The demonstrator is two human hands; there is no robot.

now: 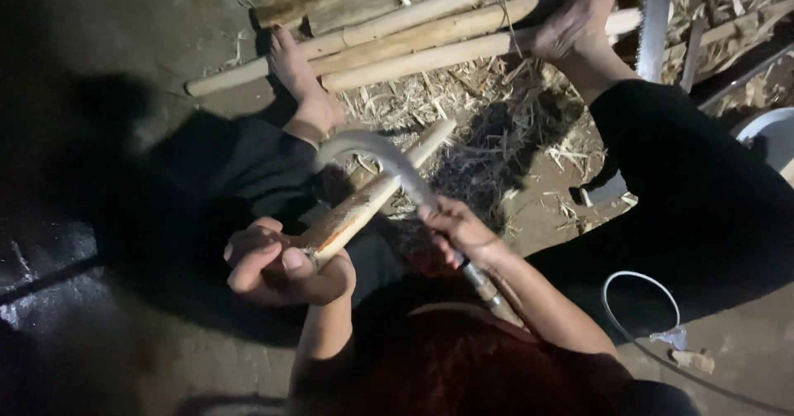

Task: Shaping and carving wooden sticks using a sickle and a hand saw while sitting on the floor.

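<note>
My left hand [277,263] grips the near end of a pale wooden stick [376,188] that slants up and to the right across my lap. My right hand [459,230] is closed around a curved sickle [372,147], holding it where the blade meets the handle. The grey blade arcs over the stick and rests against its upper side. The sickle's handle [492,292] runs back along my right forearm. My two bare feet [302,77] rest on the ground and on the poles ahead.
Several long peeled wooden poles [397,31] lie side by side on the dirt floor ahead, with shavings and dry husks [488,110] scattered below them. A hand saw [653,23] lies upper right. A white basin rim [769,131] and a wire loop [641,304] sit at right.
</note>
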